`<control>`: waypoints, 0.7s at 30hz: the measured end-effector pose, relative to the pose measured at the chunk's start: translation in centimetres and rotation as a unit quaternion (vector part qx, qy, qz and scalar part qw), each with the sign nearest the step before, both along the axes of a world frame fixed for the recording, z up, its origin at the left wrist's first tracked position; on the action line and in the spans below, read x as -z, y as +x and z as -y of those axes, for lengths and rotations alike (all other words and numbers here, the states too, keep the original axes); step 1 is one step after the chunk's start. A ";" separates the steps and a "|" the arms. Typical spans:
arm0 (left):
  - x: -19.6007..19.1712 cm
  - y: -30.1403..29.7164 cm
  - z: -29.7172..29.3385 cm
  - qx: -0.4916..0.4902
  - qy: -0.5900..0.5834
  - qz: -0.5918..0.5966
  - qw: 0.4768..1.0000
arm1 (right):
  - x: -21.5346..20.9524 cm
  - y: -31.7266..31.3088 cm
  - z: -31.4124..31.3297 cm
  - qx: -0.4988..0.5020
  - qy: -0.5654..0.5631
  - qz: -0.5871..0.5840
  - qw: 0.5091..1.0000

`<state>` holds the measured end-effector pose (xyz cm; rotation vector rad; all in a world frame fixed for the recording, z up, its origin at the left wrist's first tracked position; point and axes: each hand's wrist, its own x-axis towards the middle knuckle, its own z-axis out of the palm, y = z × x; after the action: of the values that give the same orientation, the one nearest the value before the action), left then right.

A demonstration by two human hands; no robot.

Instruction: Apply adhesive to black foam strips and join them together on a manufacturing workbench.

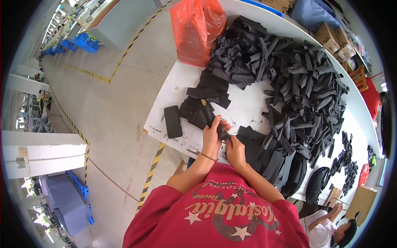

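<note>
While both hands pinch it at the near edge of the white table (248,105), the black strip (222,131) looks light and floppy, probably best gripped at the ends; left hand (212,136) and right hand (235,149) are both closed on it, nearly touching. A black phone (173,121) lies just left, a huge heap of black strips (289,78) spreads behind, with an orange plastic bag (196,29) at the table's far edge.
</note>
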<state>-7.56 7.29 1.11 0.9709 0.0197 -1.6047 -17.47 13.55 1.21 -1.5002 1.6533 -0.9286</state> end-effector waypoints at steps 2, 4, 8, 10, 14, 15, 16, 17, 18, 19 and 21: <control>-0.2 0.7 1.1 -0.021 -0.006 0.022 1.000 | 0.6 -0.6 -1.5 -0.019 0.003 -0.004 1.000; -0.4 1.8 2.4 -0.067 0.010 0.055 0.996 | 0.1 -1.2 -3.2 -0.046 0.028 -0.003 0.999; 1.4 2.7 3.1 -0.072 0.021 0.079 0.994 | -2.1 -3.6 -5.2 -0.081 0.088 0.027 0.992; 0.9 3.3 3.3 -0.063 -0.006 0.085 0.994 | -3.8 -5.4 -6.7 -0.086 0.117 0.028 0.989; 0.9 7.5 6.4 -0.116 -0.029 0.095 0.988 | -7.1 -10.1 -10.9 -0.188 0.138 -0.062 0.970; -0.2 8.2 7.5 -0.114 -0.043 0.084 0.989 | -7.0 -10.4 -10.4 -0.187 0.140 -0.062 0.970; -1.4 7.4 7.5 -0.107 -0.033 0.095 0.989 | -6.9 -10.2 -9.9 -0.108 0.139 -0.062 0.982; -2.0 6.2 7.4 -0.101 -0.024 0.105 0.989 | -6.9 -9.9 -9.2 -0.029 0.136 -0.062 0.988; -1.6 4.9 6.8 -0.102 0.000 0.078 0.992 | -7.0 -8.1 -7.5 0.029 0.111 0.023 0.993; -0.8 3.2 6.4 -0.103 0.022 0.048 0.993 | -6.9 -5.9 -5.1 0.087 0.081 0.106 0.987; 0.8 0.7 4.8 -0.087 0.064 0.001 0.994 | -5.0 -3.3 -1.3 0.069 -0.048 0.126 0.988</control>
<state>-6.89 2.53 0.30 1.0395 0.2037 -1.4552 -20.76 14.84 6.22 -1.2799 1.5601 -1.2361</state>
